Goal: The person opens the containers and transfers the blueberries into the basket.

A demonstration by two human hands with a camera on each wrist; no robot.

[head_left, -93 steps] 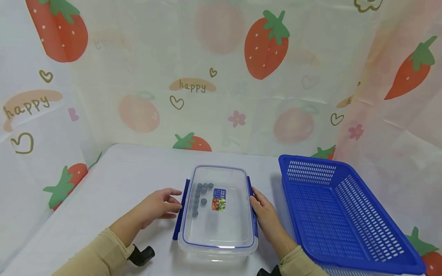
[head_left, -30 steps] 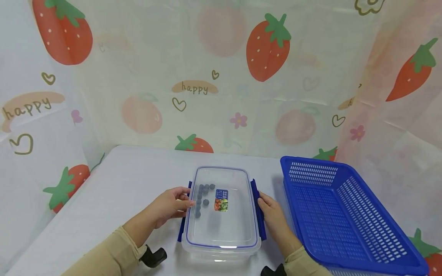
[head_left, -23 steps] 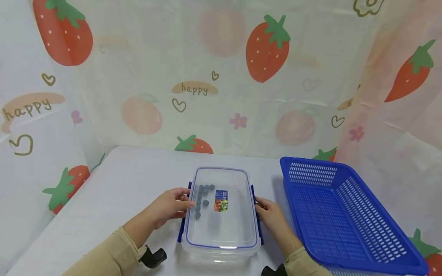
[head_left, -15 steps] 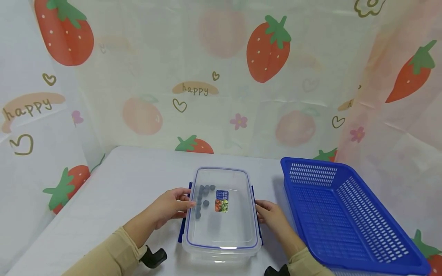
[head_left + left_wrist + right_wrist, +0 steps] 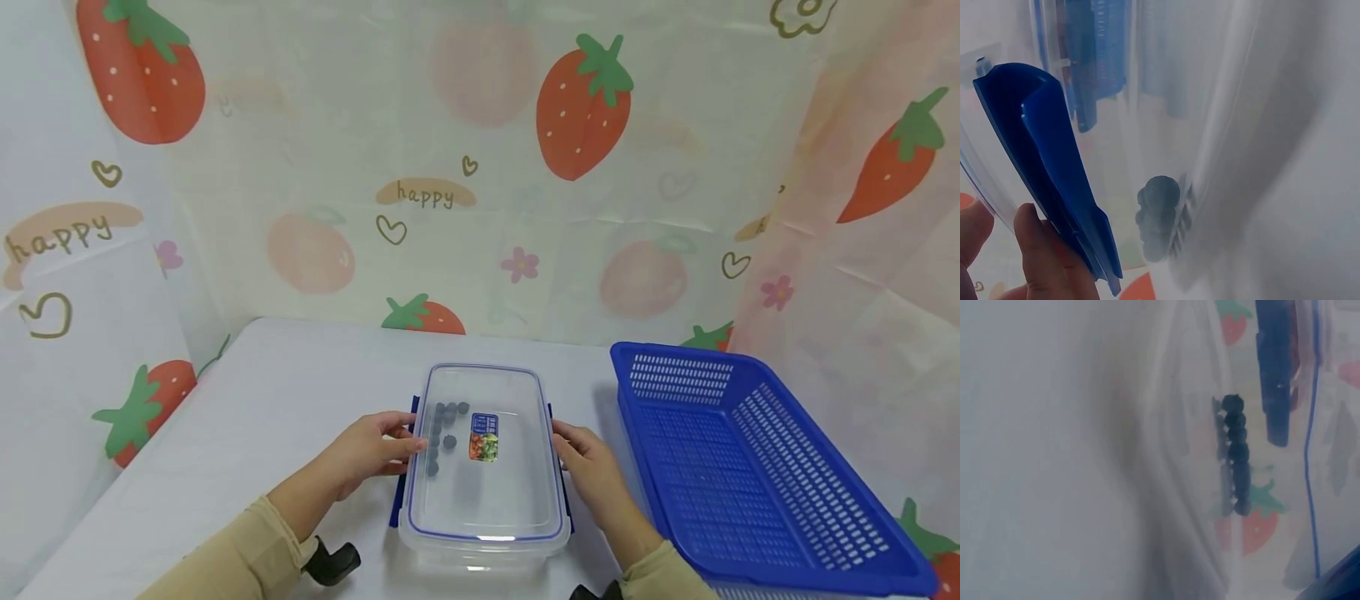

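- The clear plastic box (image 5: 483,467), rectangular with rounded corners and a smooth see-through lid, sits mid-table at 6 o'clock.
- Small round dark blueberries (image 5: 442,425) lie inside it, clustered toward 10 o'clock beside a printed label (image 5: 483,437).
- The left hand (image 5: 367,450) pinches the glossy blue clip (image 5: 1054,169) at the box's 9 o'clock edge.
- The right hand (image 5: 592,471) rests with relaxed fingers against the 3 o'clock side.
- A blue slotted plastic basket (image 5: 750,467) stands at 3 o'clock of the box.

Strawberry-print curtain (image 5: 480,167) behind a white table (image 5: 247,400).
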